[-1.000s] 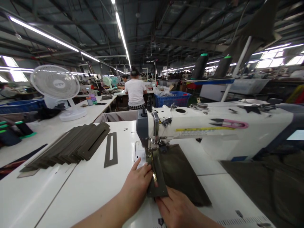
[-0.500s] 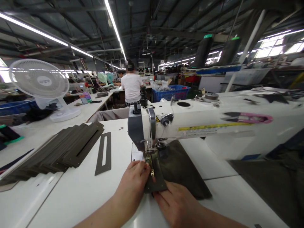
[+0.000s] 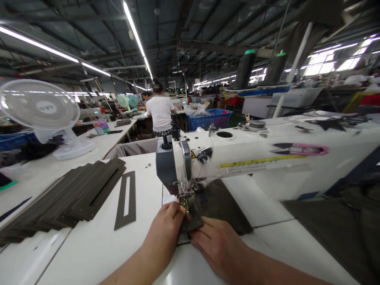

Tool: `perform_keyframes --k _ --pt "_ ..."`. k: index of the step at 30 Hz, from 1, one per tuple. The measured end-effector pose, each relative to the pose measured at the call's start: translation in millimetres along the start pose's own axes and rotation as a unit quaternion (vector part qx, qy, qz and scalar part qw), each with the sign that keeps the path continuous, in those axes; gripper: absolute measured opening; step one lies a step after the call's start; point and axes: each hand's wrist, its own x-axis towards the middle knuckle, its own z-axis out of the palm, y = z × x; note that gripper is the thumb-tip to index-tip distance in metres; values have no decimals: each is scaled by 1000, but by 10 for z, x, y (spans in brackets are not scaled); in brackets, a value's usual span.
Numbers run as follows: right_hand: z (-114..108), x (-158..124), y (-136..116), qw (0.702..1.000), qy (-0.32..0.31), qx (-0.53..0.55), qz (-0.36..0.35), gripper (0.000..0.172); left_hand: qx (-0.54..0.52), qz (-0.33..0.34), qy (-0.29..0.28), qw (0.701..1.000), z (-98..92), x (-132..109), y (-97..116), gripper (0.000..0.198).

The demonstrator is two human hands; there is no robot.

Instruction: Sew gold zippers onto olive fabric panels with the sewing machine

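Observation:
A dark olive fabric panel with a brass-coloured zipper lies under the presser foot of the white sewing machine. My left hand is closed at the panel's left edge, fingertips pinched beside the zipper just in front of the foot. At the near right corner, my right hand grips the panel, with some fingers hidden beneath it. A larger dark olive sheet spreads out behind and to the right of the needle area. The needle tip itself is too small to make out.
Left of the machine lies a slotted strip, beside a fanned stack of similar strips. A white fan stands farther left. Pink-handled thread snips rest on the machine arm. Dark fabric covers the right side. A person works ahead.
The panel and zipper have slid forward under the presser foot, bringing the zipper pull close to it. Both hands have stayed on the panel. The view has turned slightly right.

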Motion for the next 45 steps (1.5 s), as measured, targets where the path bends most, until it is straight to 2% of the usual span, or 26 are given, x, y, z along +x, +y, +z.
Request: perform_keyframes --k 4,7,10,13,15,17,20,24,27,34,45 --pt "-84 89 -10 995 -11 -11 97 12 -35 -17 -5 999 -63 -42 61 28" --pt "-96 218 30 984 -63 -19 168 18 -72 -38 11 997 -148 -60 94 23" --pt "-88 322 100 978 -100 -11 185 14 -70 -96 61 991 -217 -74 91 19" --pt "-69 359 189 980 -75 4 187 23 -46 -176 86 980 -226 -115 94 34" --pt "-52 358 246 980 -53 16 190 20 -59 -143 93 984 -199 -155 117 31" --pt "-35 349 287 978 -42 21 201 17 -60 -42 113 991 -162 -186 145 13" --pt "-11 327 310 973 -30 23 226 15 -10 105 115 988 -118 -187 159 17" --pt "14 311 315 971 -37 28 234 21 78 212 87 970 -96 -139 121 27" --pt "15 330 337 971 -49 29 231 20 90 214 93 968 -88 -125 91 26" --pt "14 335 354 958 -50 -31 280 16 11 146 73 986 -79 -143 92 24" --pt "77 416 408 935 -70 -80 340 20 1 153 61 986 -85 -118 94 24"
